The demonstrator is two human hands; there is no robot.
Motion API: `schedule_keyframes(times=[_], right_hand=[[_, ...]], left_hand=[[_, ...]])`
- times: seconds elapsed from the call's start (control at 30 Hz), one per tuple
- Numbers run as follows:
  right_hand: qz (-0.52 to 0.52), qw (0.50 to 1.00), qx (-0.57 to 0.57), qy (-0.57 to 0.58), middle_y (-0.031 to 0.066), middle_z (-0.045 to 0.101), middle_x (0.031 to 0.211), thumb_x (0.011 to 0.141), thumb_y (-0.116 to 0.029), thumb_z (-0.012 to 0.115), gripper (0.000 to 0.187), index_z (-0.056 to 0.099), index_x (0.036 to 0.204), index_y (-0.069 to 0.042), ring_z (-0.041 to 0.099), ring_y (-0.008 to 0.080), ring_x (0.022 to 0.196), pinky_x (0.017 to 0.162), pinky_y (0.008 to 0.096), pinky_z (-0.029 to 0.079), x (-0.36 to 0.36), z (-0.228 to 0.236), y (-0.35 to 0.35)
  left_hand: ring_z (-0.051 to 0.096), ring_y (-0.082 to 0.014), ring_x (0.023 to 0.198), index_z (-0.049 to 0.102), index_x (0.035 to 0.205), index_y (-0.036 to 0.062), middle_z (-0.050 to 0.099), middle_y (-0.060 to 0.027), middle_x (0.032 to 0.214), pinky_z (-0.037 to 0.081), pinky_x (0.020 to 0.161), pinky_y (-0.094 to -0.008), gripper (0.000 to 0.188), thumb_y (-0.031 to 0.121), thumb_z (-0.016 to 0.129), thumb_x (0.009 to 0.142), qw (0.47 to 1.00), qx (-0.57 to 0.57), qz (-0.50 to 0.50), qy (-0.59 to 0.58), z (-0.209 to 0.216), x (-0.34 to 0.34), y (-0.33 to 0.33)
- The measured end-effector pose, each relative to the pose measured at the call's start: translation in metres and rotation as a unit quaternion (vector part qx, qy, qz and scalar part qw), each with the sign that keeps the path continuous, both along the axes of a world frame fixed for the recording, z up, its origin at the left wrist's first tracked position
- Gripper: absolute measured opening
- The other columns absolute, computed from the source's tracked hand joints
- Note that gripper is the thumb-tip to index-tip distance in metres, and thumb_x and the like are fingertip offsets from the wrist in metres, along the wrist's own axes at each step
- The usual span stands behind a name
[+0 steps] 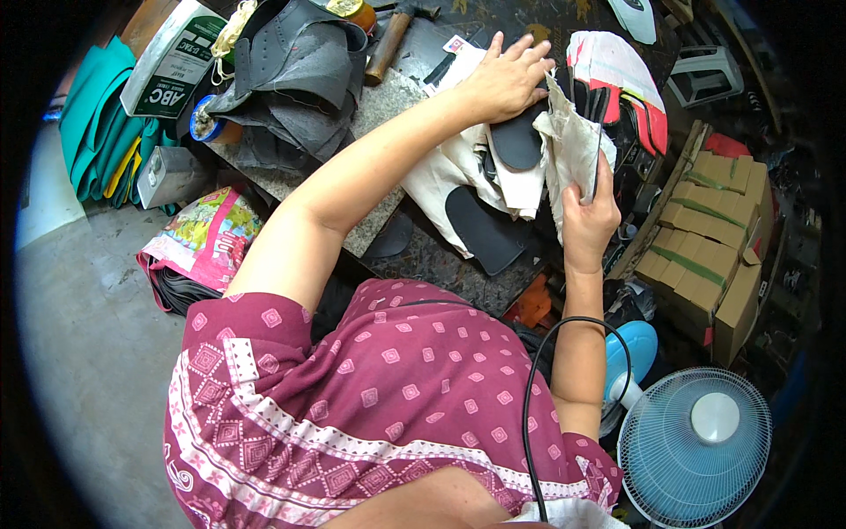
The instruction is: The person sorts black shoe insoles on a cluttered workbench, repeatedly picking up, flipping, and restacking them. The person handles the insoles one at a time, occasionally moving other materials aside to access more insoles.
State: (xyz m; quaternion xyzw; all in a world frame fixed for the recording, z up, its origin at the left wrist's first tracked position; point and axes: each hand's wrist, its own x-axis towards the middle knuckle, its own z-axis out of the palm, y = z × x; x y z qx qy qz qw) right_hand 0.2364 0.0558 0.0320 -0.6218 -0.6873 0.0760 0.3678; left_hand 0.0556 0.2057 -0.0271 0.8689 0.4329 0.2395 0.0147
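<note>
My left hand (513, 81) rests with fingers stretched out over the top of a pile of off-white cloth pieces. Beneath it shows a black rounded piece (518, 141), its end pointing toward me. My right hand (590, 214) grips the lower edge of a frayed off-white cloth piece (564, 132), held up on edge. Behind that cloth a dark strip shows beside my fingers; what it belongs to is hidden. Nearer to me, another black rounded piece (485, 231) lies on off-white cloth at the table's near side.
Grey-black shoe uppers (295, 75) are heaped at the left, near a hammer (388, 48) and a blue-rimmed jar (210, 123). Red-and-white pieces (617, 75) lie beyond my right hand. Tied cardboard boxes (696, 229) and a blue fan (696, 441) stand to the right.
</note>
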Motion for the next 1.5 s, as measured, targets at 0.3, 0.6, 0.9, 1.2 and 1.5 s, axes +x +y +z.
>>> schedule_keyframes(times=[0.3,0.6,0.9,1.2,1.5], right_hand=[[0.000,0.999,-0.010,-0.040,0.0175,0.066,0.112,0.071,0.006,0.060,0.060,0.056,0.129,-0.007,0.066,0.0352,0.094,0.081,0.0416,0.052,0.001,0.023,0.009],[0.036,0.990,-0.017,-0.133,0.0083,0.065,0.117,0.070,0.004,0.065,0.066,0.054,0.133,-0.013,0.064,0.0276,0.098,0.084,0.0372,0.052,-0.010,0.027,0.006],[0.121,0.981,-0.024,-0.150,0.0161,0.060,0.122,0.072,-0.032,0.074,0.057,0.063,0.125,-0.015,0.059,0.0322,0.099,0.083,0.0411,0.051,-0.025,0.046,-0.015],[0.078,0.894,-0.218,0.384,0.0186,0.045,0.140,0.089,-0.042,0.062,0.072,0.037,0.142,0.001,0.043,0.0259,0.129,0.108,0.0362,0.031,0.005,0.021,0.004],[0.139,0.885,-0.159,0.416,0.0128,0.049,0.135,0.078,-0.032,0.079,0.077,0.043,0.139,-0.003,0.048,0.0233,0.124,0.103,0.0364,0.037,-0.001,0.020,0.015]], left_hand=[[0.053,-0.0248,0.106,0.067,0.098,0.0131,0.058,-0.0043,0.103,0.039,0.095,-0.0438,0.032,0.027,0.076,0.071,0.998,0.014,0.005,-0.065,0.033,-0.011,-0.068],[0.058,-0.0290,0.100,0.066,0.110,0.0052,0.062,-0.0102,0.108,0.045,0.090,-0.0410,0.036,0.023,0.071,0.079,0.945,-0.154,0.014,-0.287,0.051,-0.007,-0.105],[0.060,-0.0117,0.092,0.054,0.118,-0.0025,0.064,-0.0057,0.104,0.051,0.078,-0.0279,0.032,0.020,0.055,0.096,0.591,-0.498,0.023,-0.634,0.070,0.006,-0.130],[0.065,-0.0171,0.095,0.053,0.123,-0.0037,0.065,-0.0122,0.110,0.055,0.085,-0.0324,0.034,0.011,0.059,0.092,0.490,-0.583,-0.010,-0.648,0.062,-0.016,-0.135],[0.060,-0.0164,0.103,0.047,0.129,-0.0018,0.061,-0.0106,0.117,0.050,0.092,-0.0321,0.049,0.009,0.068,0.086,0.583,-0.538,-0.036,-0.608,0.067,-0.019,-0.146]])
